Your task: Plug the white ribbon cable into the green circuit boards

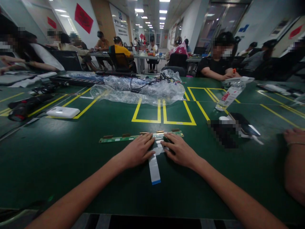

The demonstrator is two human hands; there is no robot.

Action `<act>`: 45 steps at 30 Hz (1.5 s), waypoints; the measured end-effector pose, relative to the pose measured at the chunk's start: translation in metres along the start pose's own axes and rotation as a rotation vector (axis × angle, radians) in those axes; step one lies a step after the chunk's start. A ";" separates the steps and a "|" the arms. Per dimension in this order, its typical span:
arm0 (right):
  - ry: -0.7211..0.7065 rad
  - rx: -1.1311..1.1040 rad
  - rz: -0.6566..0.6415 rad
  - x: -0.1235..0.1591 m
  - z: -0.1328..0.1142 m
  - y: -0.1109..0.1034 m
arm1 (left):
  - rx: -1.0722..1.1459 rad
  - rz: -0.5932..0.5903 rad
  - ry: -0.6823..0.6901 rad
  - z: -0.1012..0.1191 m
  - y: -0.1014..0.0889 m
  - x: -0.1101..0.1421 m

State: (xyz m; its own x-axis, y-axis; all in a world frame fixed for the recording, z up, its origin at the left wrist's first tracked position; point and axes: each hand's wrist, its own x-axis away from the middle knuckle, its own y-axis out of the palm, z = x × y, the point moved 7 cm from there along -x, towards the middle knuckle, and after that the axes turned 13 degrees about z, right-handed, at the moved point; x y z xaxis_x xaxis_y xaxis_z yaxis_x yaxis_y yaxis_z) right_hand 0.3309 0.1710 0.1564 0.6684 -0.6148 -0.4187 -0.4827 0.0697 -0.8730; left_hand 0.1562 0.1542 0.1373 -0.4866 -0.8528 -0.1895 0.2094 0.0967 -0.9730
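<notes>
A long, narrow green circuit board (pixel 119 139) lies crosswise on the table in front of me. From its middle a white flat ribbon cable (pixel 154 170) with a blue end runs toward me. A clear, shiny piece that looks like tape or film (pixel 159 149) covers the place where cable and board meet. My left hand (pixel 138 149) rests flat at the left of this spot, fingers stretched out onto the board. Opposite it, my right hand (pixel 181 149) lies with fingers spread, the tips touching the board and the clear piece. Neither hand grips anything.
Crumpled clear plastic wrap (pixel 143 90) with black cables lies beyond the board. A plastic bottle (pixel 230 95) and a phone (pixel 244 124) are at right. A white device (pixel 63 112) sits at left. Another person's arm (pixel 295 162) rests at the right edge.
</notes>
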 end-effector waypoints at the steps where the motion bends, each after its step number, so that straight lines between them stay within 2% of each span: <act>1: -0.002 0.002 0.001 0.000 -0.001 0.000 | 0.007 0.003 0.032 0.014 0.002 0.000; 3: 0.004 -0.007 -0.013 0.000 0.000 0.001 | 0.005 0.016 0.054 0.025 0.003 0.001; 9: 0.024 -0.032 -0.021 0.002 0.001 0.002 | 0.040 0.040 0.125 0.013 -0.005 0.006; 16: 0.012 -0.021 -0.018 0.001 0.001 0.001 | 0.043 0.101 0.206 0.021 -0.012 0.007; 27: -0.016 -0.016 -0.009 0.003 0.003 0.001 | 0.032 0.085 0.166 0.019 -0.011 0.007; 35: -0.038 -0.001 -0.029 0.001 0.005 0.002 | -0.001 0.133 0.173 0.015 -0.013 0.000; 38: -0.067 -0.042 -0.061 -0.001 0.000 0.004 | 0.030 0.170 0.188 0.013 -0.013 -0.003; 41: -0.072 -0.122 -0.070 -0.004 -0.003 0.006 | 0.072 0.152 0.214 0.012 -0.011 -0.004; 43: -0.057 -0.149 -0.050 -0.006 -0.002 0.006 | 0.057 0.128 0.198 0.007 -0.010 -0.005; 45: -0.027 -0.150 -0.021 -0.006 0.003 0.005 | 0.022 0.111 0.121 -0.010 -0.010 -0.005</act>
State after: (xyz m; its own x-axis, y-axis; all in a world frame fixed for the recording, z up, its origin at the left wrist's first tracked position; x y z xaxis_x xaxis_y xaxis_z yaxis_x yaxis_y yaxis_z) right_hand 0.3259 0.1780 0.1535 0.6933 -0.5931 -0.4093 -0.5465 -0.0624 -0.8352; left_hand 0.1483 0.1630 0.1467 -0.5579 -0.7691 -0.3119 0.2855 0.1750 -0.9423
